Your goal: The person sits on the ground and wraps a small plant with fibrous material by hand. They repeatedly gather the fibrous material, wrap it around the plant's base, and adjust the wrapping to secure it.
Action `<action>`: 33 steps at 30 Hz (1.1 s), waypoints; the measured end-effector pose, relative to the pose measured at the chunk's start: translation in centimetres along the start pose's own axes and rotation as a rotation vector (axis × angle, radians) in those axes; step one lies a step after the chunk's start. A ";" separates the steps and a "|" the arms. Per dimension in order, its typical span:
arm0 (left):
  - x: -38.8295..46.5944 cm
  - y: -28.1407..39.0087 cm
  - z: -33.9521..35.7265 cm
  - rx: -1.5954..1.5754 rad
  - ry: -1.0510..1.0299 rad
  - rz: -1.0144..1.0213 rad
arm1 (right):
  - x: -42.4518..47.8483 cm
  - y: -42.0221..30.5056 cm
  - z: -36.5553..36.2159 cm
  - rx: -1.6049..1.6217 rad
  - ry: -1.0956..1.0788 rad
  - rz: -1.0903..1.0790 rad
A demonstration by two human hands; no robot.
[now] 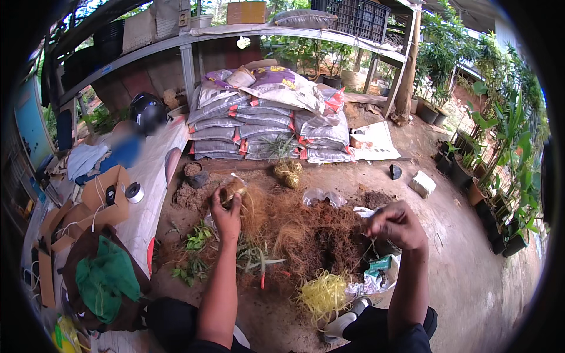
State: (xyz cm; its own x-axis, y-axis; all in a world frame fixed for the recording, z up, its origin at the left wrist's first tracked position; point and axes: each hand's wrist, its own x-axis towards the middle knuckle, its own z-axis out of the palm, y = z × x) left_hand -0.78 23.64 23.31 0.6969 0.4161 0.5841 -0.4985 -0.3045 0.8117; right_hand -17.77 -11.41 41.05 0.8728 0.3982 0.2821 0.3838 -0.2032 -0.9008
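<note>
My left hand (pixel 227 218) grips a small bundle of brown coir fibre (pixel 238 187) wound with pale yellow twine. Loose fibre (pixel 291 225) is heaped on the ground right beside it. Out to the right, my right hand (pixel 399 225) is raised and blurred, fingers pinched together. A thin strand (pixel 367 253) runs down from beneath those fingers. A tangle of yellow plastic twine (pixel 324 291) lies near my feet. Beyond the heap sits a cluster of twine-wrapped balls (pixel 289 172) with a green plant on top. Cut green leaves (pixel 198 236) lie around my left wrist.
Stacked filled sacks (pixel 265 128) stand ahead under a shelf (pixel 282 31). Left is a low bench (pixel 154 176) with an open cardboard box (pixel 103 194), a tape roll (pixel 134 193) and green cloth (pixel 106 278). Potted plants (pixel 481 176) line the right; a white block (pixel 422 184) lies nearer.
</note>
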 end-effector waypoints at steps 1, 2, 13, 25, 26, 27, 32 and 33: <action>-0.4 0.0 0.1 -0.013 -0.096 0.008 | 0.4 -0.3 0.0 -0.028 0.162 0.012; -0.7 -0.1 0.1 -0.023 -0.191 0.016 | 0.8 -1.3 -0.1 -0.061 0.290 0.048; -5.7 12.7 2.7 -0.529 -1.163 -0.259 | 1.1 17.4 -5.9 -0.345 0.822 -0.079; -5.0 5.4 5.0 -0.438 -0.063 -0.311 | 1.5 12.5 14.8 -0.005 -0.136 -0.022; -4.5 5.0 4.6 -0.350 -0.065 -0.302 | 1.6 11.3 13.9 0.014 -0.135 -0.042; -4.4 4.8 4.5 -0.272 -0.072 -0.304 | 1.1 10.3 12.6 -0.095 -0.018 -0.207; -2.2 4.3 2.3 -0.653 -0.195 -0.529 | 2.3 6.0 5.7 -0.367 0.191 -0.114; -2.3 4.6 2.6 -0.699 -0.288 -0.553 | 2.2 5.9 5.0 -0.439 0.245 -0.187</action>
State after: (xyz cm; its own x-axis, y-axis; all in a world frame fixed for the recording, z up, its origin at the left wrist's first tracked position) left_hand -3.32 19.04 25.64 0.9818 0.0915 0.1661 -0.1896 0.4970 0.8468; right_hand -15.12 -7.27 34.66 0.8023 0.2532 0.5405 0.5833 -0.5250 -0.6198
